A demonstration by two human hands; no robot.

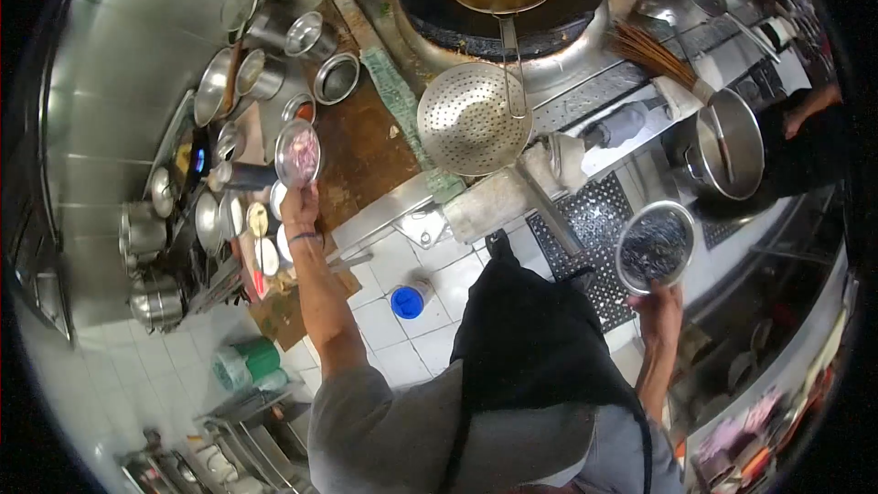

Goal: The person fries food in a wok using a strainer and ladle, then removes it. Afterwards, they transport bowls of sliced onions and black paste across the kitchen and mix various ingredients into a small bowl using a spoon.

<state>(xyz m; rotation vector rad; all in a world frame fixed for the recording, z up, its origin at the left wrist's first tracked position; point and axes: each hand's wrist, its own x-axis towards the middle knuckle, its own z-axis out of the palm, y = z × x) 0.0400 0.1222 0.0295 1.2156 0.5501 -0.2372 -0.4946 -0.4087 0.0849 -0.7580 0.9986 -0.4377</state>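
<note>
From here I see my left hand point(300, 209) closed around a small bowl point(284, 152) of pinkish food point(305, 152) beside the brown counter point(361, 142); my right hand point(660, 307) grips a larger bowl point(623, 252), contents unclear. I judge it partway: both lifted, neither set down.

Silvery bowl point(282, 161), pinkish contents point(305, 152), dotted grey strainer point(471, 119), blue lid point(407, 302)
</note>
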